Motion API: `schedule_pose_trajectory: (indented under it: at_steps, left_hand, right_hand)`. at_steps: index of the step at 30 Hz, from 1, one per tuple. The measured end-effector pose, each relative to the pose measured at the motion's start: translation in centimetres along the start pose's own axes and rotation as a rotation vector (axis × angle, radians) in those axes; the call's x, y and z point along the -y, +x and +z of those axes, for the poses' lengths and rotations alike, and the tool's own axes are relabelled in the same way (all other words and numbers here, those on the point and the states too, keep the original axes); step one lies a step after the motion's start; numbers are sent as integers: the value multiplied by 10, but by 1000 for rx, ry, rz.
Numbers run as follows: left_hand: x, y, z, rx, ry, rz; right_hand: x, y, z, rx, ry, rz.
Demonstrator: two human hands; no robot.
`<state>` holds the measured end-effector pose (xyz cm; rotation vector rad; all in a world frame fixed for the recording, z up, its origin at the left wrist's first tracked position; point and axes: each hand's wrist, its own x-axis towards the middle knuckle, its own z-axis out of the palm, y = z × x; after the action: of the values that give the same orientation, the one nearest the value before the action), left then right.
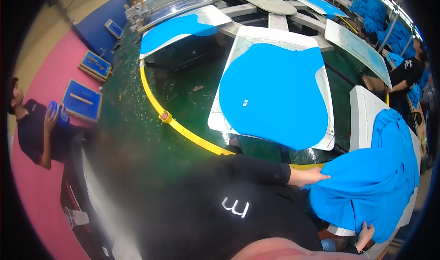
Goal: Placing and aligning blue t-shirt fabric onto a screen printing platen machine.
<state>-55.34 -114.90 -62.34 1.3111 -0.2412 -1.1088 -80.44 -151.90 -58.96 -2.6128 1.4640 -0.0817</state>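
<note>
A bright blue garment (pixel 366 182) lies bunched over the near end of a white press board (pixel 361 118) at the right. My left hand (pixel 314 175), reaching out of a black sleeve, grips the garment's left edge. My right hand (pixel 365 233) pinches its lower hem near the board's front corner. Both hands are closed on the fabric.
A second white board (pixel 321 76) carries a blue garment (pixel 275 93) spread flat, with more boards fanning round behind it. A yellow rail (pixel 183 129) curves over the green floor. One person (pixel 32 127) stands at the left, another (pixel 405 74) at the right. Blue framed screens (pixel 82 100) lean at the left.
</note>
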Motion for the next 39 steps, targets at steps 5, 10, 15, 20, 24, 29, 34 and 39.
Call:
schedule_pose_trajectory:
  at_steps: [5, 10, 15, 20, 24, 29, 34, 39]
  left_hand:
    - [-16, -30, 3, 123, -131, 95]
    - [-52, -60, 5, 217, -238, 279]
    - [-82, -67, 8, 38, -80, 479]
    - [-111, -47, 1, -189, -57, 574]
    - [-129, -38, -19, -261, -237, 795]
    - [-176, -15, -48, -534, -233, 1221]
    - [-294, 28, -135, -543, 37, 1217]
    - [-396, 93, -205, -744, 172, 1351]
  right_hand:
    - [13, 8, -12, -533, 324, -74]
    - [71, -16, -47, -574, 1211, -12]
    - [106, -29, -77, -459, 1460, -60]
    - [93, 31, -74, -475, 1484, -259]
    - [84, 83, -72, -473, 1546, -297]
    - [145, 138, -90, -684, 1380, -263]
    - [258, 251, -136, -187, 1642, -504]
    - [411, 389, -163, -366, 1315, -854]
